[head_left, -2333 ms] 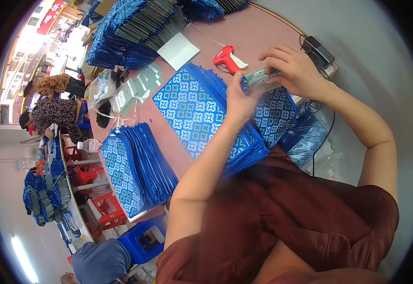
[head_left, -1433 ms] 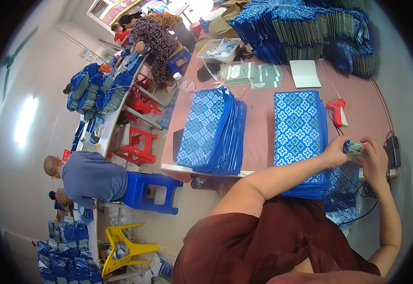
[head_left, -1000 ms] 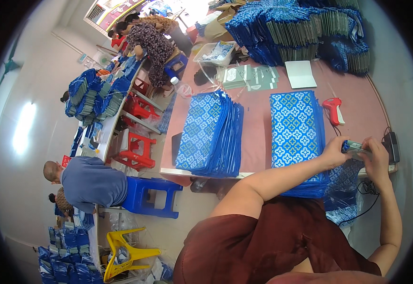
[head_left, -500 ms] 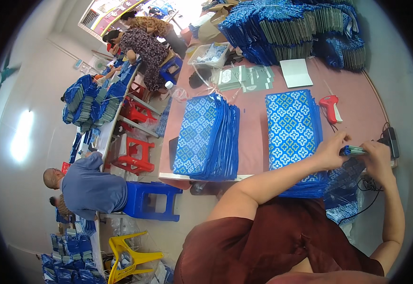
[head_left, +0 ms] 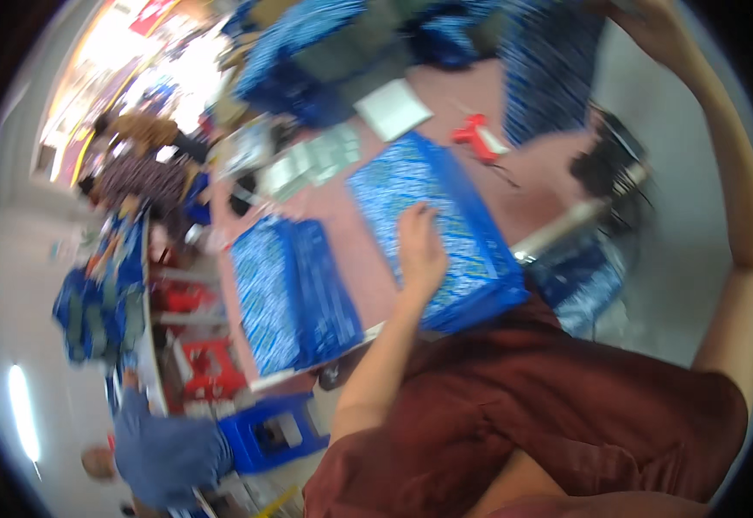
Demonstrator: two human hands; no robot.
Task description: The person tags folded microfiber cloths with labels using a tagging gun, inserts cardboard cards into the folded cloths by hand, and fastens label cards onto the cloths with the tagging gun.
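Bag point(head_left: 551, 73), blue-patterned, is now hanging raised from the right hand's point(head_left: 652, 28) gripping fingers near the worktop's point(head_left: 532, 197) right edge, the hands having just parted, seemingly freeing the left hand point(head_left: 423, 252), which is reaching over the near-edge stack point(head_left: 464, 226), its blurred fingers hard to judge.

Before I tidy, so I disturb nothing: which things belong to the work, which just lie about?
Apparently in the work:
blue patterned piece, in the right hand
patterned stack, under the left hand
red tool, possibly

Seemingly lying about:
white sheet
black box
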